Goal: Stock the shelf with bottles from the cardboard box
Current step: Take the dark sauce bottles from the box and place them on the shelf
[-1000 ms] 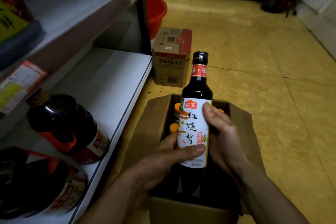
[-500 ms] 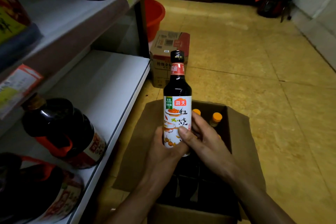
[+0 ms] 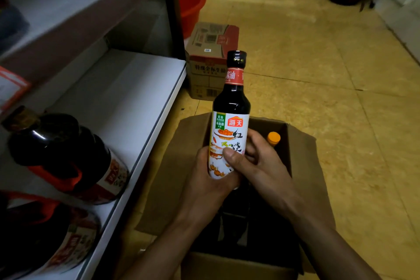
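Dark bottle (image 3: 230, 120) now turned label-forward, up out of the cardboard box (image 3: 304, 166).
My left hand (image 3: 211, 179) and right hand (image 3: 256, 166) both grip its lower half above the box; the shelf (image 3: 127, 102) is next.

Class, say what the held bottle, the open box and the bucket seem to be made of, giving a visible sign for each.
The bottle looks like glossy dark glass or hard plastic, which one is unclear; there are sharp highlights on its shoulder. The box is matte brown cardboard, with folded flaps and a dull surface. The bucket is probably plastic, with an even red colour and a smooth rim.
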